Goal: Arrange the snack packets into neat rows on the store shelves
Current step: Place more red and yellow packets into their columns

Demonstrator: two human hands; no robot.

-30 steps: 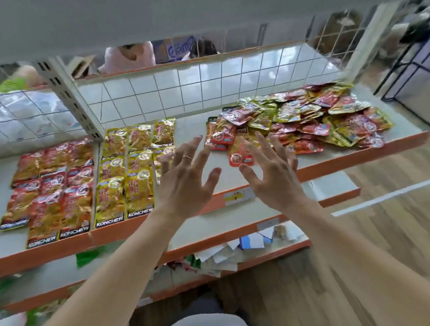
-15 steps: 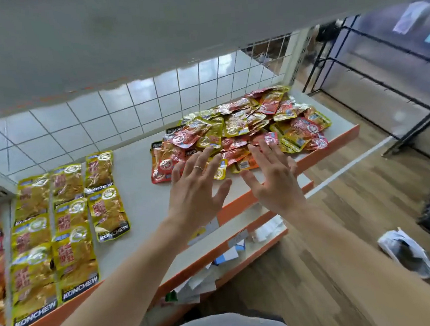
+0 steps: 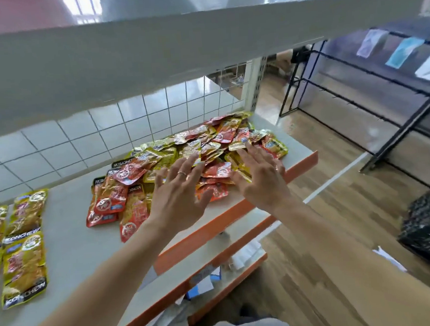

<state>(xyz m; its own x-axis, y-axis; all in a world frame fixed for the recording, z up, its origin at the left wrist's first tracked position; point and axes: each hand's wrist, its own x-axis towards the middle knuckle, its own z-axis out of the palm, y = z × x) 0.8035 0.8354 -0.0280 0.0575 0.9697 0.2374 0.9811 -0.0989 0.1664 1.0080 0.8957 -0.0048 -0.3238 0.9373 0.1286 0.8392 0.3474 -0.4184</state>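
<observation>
With both the left hand (image 3: 179, 200) and right hand (image 3: 261, 182) spread flat and empty over the loose heap of snack packets (image 3: 195, 159) at the shelf (image 3: 68, 241) end, packets near the orange edge could be swept off.

The bare left hand (image 3: 178, 199) is stretched forward palm down, its fingers straight and spread wide, thumb out to the side. The bare right hand (image 3: 261, 182) is held just beside it in the same pose, fingers fanned. Both forearms are bare and extended ahead.
</observation>
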